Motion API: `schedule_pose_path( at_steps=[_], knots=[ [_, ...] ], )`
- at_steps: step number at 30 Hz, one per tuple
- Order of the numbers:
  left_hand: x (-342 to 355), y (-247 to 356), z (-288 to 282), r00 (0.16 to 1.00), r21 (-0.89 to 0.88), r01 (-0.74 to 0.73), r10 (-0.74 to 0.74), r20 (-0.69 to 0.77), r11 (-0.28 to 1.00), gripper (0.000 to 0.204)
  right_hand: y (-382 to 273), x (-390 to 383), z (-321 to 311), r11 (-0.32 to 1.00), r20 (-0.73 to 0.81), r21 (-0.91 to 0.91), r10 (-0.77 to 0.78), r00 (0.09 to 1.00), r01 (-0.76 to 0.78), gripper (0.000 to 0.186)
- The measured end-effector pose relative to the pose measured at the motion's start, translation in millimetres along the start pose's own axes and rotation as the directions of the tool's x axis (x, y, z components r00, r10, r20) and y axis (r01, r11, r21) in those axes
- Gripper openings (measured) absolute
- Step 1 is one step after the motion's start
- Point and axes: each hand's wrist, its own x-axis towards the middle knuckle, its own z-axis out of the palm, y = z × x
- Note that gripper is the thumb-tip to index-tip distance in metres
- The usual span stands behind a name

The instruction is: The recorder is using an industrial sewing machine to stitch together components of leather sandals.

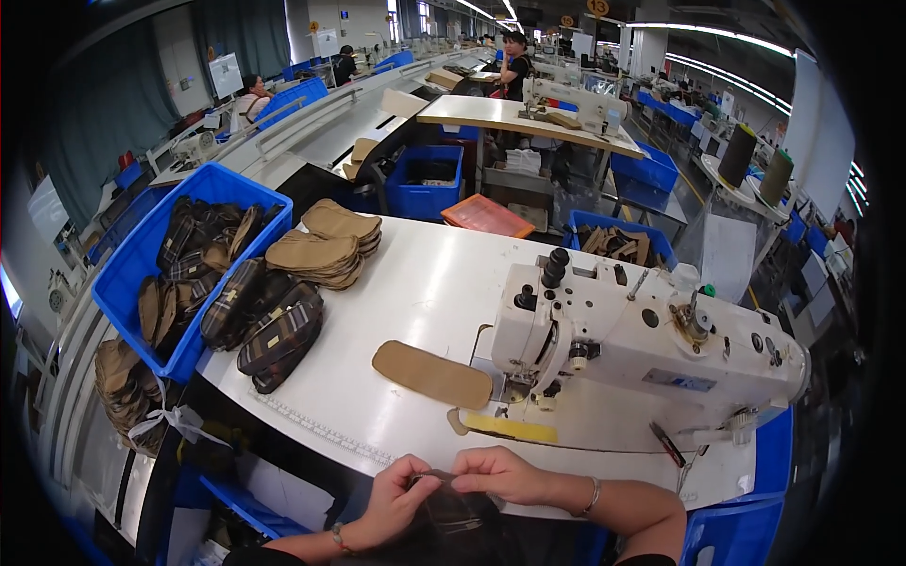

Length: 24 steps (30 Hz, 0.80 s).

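At the front edge of the table, my left hand (398, 497) and my right hand (502, 474) pinch the upper edge of a dark plaid fabric piece (455, 514) between thumbs and fingertips. The hands are close together, and the cloth hangs down towards my lap. Beyond them, a long tan oval piece (432, 374) lies flat by the needle area of a white sewing machine (651, 344). A yellow strip (510, 428) rests nearer to me, in front of the machine's needle end.
Plaid padded pieces (281, 335) and stacked tan pieces (321, 259) sit at the table's left, beside a blue bin (111, 300) of similar pieces. Small scissors-like snips (668, 443) lie at right. Thread cones (739, 156) stand far right. A person (515, 68) is at the table beyond.
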Motion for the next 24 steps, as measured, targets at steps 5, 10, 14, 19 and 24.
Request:
schedule_pose_path(
  at_steps=[5,10,14,19,24],
  knots=[
    [-9,6,19,0.970,-0.600,0.198,-0.241,0.008,0.775,0.010,-2,-1,7,0.964,-0.097,-0.243,0.085,0.992,-0.107,0.013],
    [-12,6,19,0.942,-0.687,0.259,-0.334,0.025,0.679,0.010,4,-1,17,0.985,-0.167,-0.158,0.046,0.985,-0.073,0.019],
    [-2,20,-10,0.998,0.121,-0.038,0.043,-0.038,0.992,0.008,-6,-1,15,0.831,-0.103,-0.553,-0.143,0.984,0.063,0.020],
    [58,106,-36,0.825,0.704,-0.543,0.135,0.548,0.457,0.011,-14,3,-16,-0.159,0.089,-0.987,-0.515,0.853,0.008,0.034],
    [120,142,-21,0.542,0.494,-0.766,0.000,0.841,0.412,0.015,0,16,-24,-0.262,0.013,-0.956,-0.493,0.870,-0.134,0.052]
  ],
)
